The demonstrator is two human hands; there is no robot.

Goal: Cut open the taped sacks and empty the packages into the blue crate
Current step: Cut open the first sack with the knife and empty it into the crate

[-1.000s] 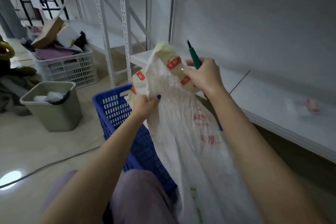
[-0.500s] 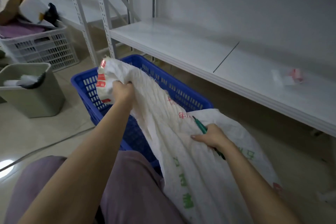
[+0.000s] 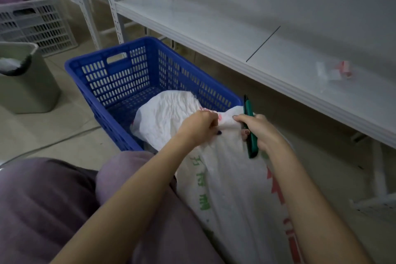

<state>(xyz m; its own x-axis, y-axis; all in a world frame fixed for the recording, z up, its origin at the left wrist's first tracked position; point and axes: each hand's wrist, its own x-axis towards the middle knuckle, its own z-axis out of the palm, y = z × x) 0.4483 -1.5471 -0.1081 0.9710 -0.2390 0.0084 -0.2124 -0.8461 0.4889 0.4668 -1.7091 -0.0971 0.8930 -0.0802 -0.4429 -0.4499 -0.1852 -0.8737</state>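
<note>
- Head view. We sit low beside the crate (image 3: 120,75), which is blue with slotted walls and stands on the floor just in front of the knees (image 3: 53,199), which are in purple trousers.
- The sack (image 3: 227,188) is white woven stuff with green and red print. It runs from the lap up over the crate's near corner, and its crumpled upper end lies inside the crate against the right wall.
- The crate's perforated floor shows beyond the sack end, on the far left side.
- Left hand (image 3: 199,124): fingers curled tight, gripping a bunched fold of the sack right at the crate rim.
- Right hand (image 3: 259,133): just beside the left, wrapped round a green cutter (image 3: 250,143), with the forefinger lying on the sack cloth.
- The cutter's dark tip points up and away from us, over the crate rim. We cannot tell whether the blade is out.
- The two hands are close together on the same stretch of sack, not touching.
- A white metal shelf (image 3: 214,28) runs along the right, just behind the crate. A crumpled scrap (image 3: 334,70), white and red, lies on it well to the right.
- Left edge: a grey-green bin (image 3: 32,92) with a dark liner stands near the crate.
- Behind the bin is a white crate (image 3: 42,28); its load is blurred.
- A thin cable (image 3: 53,144) lies across the floor tiles between bin and knees.
</note>
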